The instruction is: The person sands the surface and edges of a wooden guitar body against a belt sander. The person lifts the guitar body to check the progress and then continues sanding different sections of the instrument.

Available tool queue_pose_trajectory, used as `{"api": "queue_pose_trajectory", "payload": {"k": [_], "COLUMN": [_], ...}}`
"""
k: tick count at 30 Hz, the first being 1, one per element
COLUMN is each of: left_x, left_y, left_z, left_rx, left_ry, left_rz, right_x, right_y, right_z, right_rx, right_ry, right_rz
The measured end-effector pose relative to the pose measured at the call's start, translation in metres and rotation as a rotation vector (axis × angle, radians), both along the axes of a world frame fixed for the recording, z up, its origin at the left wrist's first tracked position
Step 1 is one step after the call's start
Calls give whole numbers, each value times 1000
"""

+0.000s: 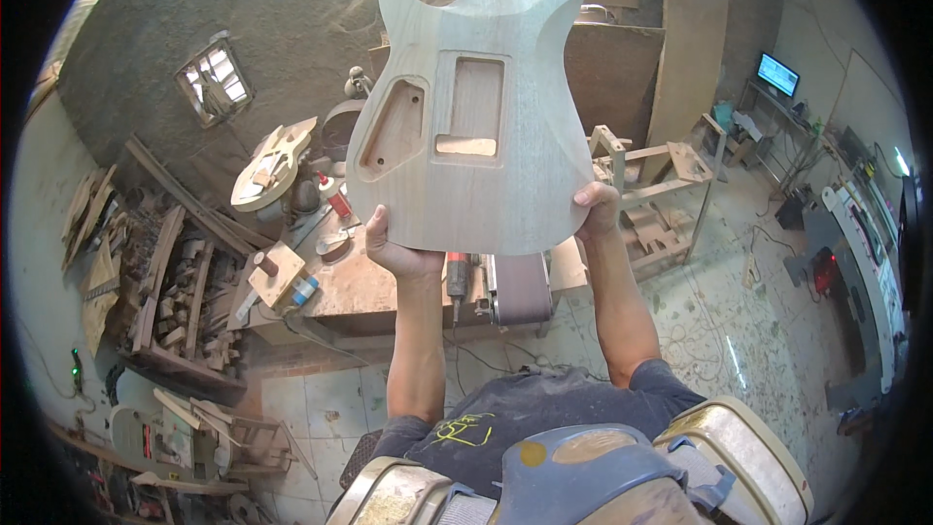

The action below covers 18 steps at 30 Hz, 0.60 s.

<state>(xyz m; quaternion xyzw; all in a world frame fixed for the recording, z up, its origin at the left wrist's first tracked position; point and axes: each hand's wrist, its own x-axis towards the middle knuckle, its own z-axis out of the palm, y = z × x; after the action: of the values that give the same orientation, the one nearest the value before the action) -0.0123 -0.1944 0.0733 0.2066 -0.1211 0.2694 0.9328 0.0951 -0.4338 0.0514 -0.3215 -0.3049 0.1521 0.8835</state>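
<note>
A pale, unfinished wooden electric guitar body (pixel 530 194) is held up in front of me, its two horns pointing away. Routed into its face are a slanted cavity and a rectangular one with a slot cut through. My left hand (pixel 389 248) grips the near left edge, thumb on the face. On the near right edge my right hand (pixel 596 209) has the same hold, its thumb on top. The fingers of both hands are mostly hidden beneath the wood. Just below the body, a belt sander (pixel 522 290) and a red and black power tool (pixel 456 277) sit on the workbench (pixel 374 287).
Another guitar body (pixel 272 165), a red glue bottle (pixel 333 194) and a wooden block (pixel 277 272) lie at the bench's left. A rack of wood scraps (pixel 175 301) stands farther left. To the right are a wooden frame (pixel 661 194) and a lit monitor (pixel 777 74). Cables cross the tiled floor (pixel 700 331).
</note>
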Motion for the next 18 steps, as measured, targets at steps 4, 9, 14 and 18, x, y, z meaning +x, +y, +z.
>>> {"api": "queue_pose_trajectory", "payload": {"k": [4,9,14,18], "left_x": [-2,0,-2,-1], "left_y": [0,1,-4,-1], "left_z": [2,6,13,11], "left_rx": [14,33,15,36], "left_ry": [-20,-10,-6,-3], "left_rz": [-30,-37,-40,-31], "right_x": [-3,0,3,-6], "right_y": [4,2,2,4], "right_z": [3,3,8,18], "right_rx": [51,64,64,86], "right_ry": [-3,19,-2,4], "right_rz": [-27,-31,-40,-41]}}
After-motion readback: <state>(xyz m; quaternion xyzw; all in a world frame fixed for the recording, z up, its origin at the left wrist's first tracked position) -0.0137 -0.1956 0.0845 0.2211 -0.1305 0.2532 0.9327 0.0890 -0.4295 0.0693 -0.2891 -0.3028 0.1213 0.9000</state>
